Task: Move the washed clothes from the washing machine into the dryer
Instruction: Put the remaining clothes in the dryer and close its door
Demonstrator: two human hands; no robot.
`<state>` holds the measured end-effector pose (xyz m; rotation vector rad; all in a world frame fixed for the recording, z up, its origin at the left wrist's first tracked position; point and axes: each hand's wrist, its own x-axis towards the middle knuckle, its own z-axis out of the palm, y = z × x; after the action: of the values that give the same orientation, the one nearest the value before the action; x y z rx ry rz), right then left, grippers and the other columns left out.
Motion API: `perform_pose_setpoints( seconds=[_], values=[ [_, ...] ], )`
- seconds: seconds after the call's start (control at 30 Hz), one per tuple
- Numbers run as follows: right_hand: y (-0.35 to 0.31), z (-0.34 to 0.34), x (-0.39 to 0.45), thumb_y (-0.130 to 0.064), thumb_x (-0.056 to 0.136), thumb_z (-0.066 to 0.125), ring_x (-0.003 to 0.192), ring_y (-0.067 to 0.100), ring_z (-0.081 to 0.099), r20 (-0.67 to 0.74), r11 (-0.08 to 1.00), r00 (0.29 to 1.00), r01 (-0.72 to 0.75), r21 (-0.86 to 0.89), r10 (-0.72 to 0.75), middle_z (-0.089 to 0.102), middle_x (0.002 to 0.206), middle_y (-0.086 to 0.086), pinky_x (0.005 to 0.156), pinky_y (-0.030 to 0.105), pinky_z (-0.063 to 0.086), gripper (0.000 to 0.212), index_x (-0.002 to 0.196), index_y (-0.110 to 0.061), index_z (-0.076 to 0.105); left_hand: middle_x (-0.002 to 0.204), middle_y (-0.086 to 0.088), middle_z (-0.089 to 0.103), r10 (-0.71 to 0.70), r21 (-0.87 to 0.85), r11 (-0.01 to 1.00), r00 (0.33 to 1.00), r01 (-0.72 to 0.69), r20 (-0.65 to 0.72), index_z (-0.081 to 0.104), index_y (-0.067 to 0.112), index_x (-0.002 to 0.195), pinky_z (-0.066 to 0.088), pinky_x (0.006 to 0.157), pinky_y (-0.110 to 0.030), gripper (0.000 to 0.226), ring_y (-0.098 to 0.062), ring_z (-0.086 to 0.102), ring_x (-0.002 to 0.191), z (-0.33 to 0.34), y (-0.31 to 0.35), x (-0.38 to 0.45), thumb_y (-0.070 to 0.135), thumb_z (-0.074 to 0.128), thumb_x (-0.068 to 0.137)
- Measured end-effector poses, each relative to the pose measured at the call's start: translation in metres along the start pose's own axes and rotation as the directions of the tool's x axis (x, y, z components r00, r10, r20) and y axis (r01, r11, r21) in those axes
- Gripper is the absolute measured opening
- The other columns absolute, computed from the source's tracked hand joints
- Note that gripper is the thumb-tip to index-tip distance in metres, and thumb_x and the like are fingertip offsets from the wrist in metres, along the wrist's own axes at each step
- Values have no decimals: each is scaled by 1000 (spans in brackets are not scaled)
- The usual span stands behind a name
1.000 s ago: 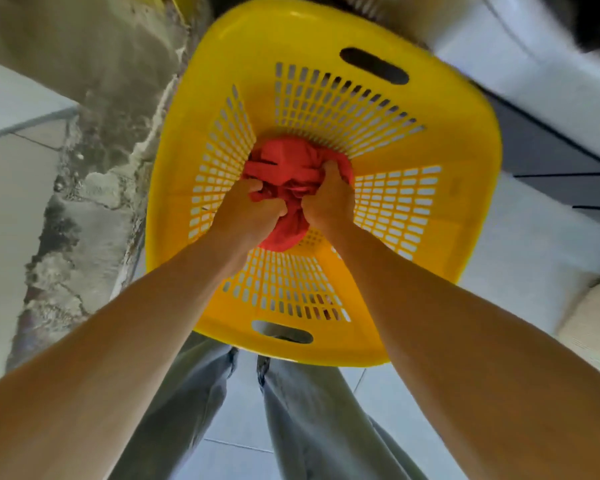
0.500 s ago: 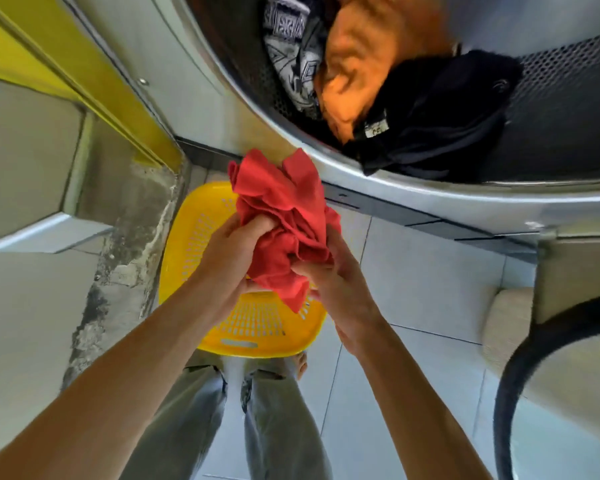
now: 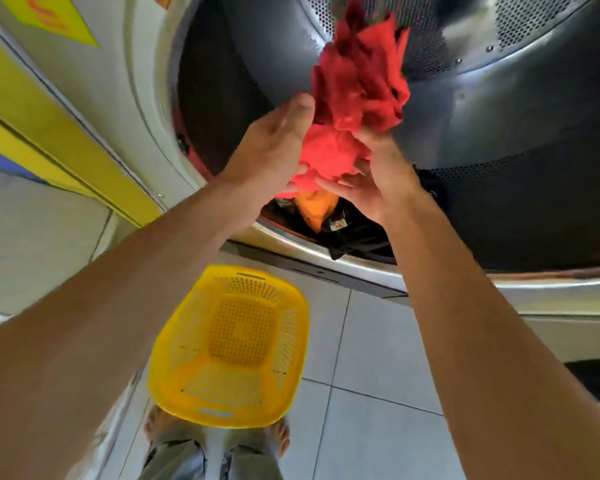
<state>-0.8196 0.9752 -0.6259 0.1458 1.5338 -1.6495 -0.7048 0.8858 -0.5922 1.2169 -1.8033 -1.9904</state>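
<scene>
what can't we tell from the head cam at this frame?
- Red garment: motion-blurred, type unreadable.
- Left hand, right hand: grip unclear; fingers look spread, cloth hides contact.
- Orange garment, black garment: mostly hidden behind the hands.
- Drum: cut off by the frame's top and right edges.

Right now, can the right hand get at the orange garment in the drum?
Probably yes: the right hand hovers just above the orange garment at the drum's open mouth, though the red cloth occupies it.
</scene>
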Motion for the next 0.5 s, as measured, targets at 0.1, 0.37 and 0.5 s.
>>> perform_pose_setpoints(
  seconds=[0.1, 0.37, 0.5],
  values=[
    [20, -2, 23, -15, 95, 58, 99, 36, 68, -65, 981, 992, -120, -152, 111, 61, 124, 11, 81, 48, 59, 43, 136, -22, 50, 115, 11, 63, 8, 80, 997, 1000, -8, -10, 57, 44, 124, 56, 90, -45, 37, -22, 67, 105, -22, -33, -5, 58, 44, 93],
    [130, -36, -10, -7, 96, 54, 94, 21, 69, -75, 888, 940, -338, -312, 332, 68, 111, 8, 74, 36, 58, 28, 120, -18, 63, 134, 2, 61, -152, 290, 939, 980, 184, -130, 52, 30, 138, 46, 105, -45, 40, -11, 57, 121, -82, -144, -64, 37, 50, 98],
    [196, -56, -25, -17, 86, 60, 94, 18, 65, -130, 543, 965, -236, -806, 226, 63, 126, 4, 72, 26, 52, 48, 132, -30, 59, 138, -6, 58, -242, 461, 826, 943, 323, -228, 53, 30, 138, 41, 95, -30, 41, -19, 59, 114, -105, -200, -87, 26, 54, 96]
  ],
)
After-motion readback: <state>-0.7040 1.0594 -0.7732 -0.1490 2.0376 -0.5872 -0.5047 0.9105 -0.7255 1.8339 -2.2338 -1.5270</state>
